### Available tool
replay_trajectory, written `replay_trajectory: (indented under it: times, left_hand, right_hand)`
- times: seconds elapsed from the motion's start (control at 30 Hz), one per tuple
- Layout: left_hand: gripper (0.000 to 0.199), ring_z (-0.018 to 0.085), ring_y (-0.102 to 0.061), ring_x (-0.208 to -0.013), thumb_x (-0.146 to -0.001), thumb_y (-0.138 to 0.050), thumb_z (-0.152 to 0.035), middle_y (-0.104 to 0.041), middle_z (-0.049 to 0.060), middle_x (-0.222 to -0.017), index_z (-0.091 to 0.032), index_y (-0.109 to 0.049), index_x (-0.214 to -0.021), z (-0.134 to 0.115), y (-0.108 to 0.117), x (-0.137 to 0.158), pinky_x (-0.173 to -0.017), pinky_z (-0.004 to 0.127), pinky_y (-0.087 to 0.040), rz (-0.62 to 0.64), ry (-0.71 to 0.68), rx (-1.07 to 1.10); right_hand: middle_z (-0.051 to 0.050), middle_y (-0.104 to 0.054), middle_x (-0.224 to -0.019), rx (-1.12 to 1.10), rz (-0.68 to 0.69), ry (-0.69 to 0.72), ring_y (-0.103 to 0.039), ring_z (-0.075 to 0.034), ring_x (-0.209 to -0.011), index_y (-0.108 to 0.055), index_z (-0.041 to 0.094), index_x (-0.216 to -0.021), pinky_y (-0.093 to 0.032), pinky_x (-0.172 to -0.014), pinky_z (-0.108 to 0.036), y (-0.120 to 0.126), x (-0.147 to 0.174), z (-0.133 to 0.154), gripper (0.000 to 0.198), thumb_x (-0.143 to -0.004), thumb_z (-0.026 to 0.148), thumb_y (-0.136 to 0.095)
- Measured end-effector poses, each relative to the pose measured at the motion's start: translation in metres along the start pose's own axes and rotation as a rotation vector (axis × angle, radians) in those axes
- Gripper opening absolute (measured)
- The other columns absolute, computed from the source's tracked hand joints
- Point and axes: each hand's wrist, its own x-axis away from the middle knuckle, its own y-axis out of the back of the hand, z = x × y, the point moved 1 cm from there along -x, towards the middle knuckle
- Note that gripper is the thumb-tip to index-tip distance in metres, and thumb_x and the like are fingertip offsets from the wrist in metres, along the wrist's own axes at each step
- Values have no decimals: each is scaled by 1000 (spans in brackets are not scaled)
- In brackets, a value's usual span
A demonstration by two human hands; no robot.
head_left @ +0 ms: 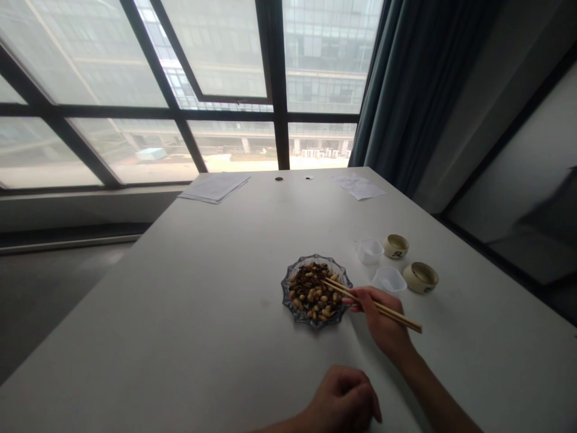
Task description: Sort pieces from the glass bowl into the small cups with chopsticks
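My right hand (383, 319) is closed round a pair of wooden chopsticks (399, 317). Their tips reach into a scalloped glass dish (288, 308), touching the heap in it. That heap mixes dark seeds (311, 273) with pale, peanut-like nuts (312, 294). Whether the tips pinch a piece is too small to tell. Lower down, my left hand (345, 397) rests on the table, fingers curled in and nothing seen in them; the palm side is hidden.
Right of the dish stand two clear plastic containers (370, 251) and two small beige ceramic cups (421, 278). On the white table (202, 313), papers (215, 187) lie at the far left and a sheet (359, 186) at the far right. Windows and a dark curtain (406, 90) are behind.
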Motion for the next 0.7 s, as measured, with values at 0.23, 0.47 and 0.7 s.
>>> replay_trajectory:
  times: [0.23, 0.47, 0.7]
  left_hand:
    - [72, 8, -35, -38, -72, -68, -87, -45, -4, -41, -15, -62, -62, 1, 1, -2, -44, 23, -25, 5, -9, -5]
    - [72, 7, -34, -38, -71, -68, -86, -43, -4, -41, -15, -61, -61, 2, 0, -1, -44, 23, -24, -8, 1, 5]
    - [71, 7, -35, -38, -73, -68, -84, -44, -3, -41, -15, -61, -60, 3, 0, -1, -44, 24, -25, -24, 2, 8]
  right_hand:
    - [-13, -82, -82, 90, 74, -4, -78, -27, -69, -79, 16, -92, -65, -64, -35, 3, -2, 0, 45, -94, 59, -66]
    - [-10, -80, -85, 182, 155, 115, -76, -23, -71, -78, 18, -88, -61, -67, -32, -3, -1, 10, 41, -100, 52, -60]
    - [-10, -80, -90, 157, 192, 148, -76, -23, -76, -80, 19, -91, -63, -69, -33, -5, 0, 8, 40, -102, 50, -58]
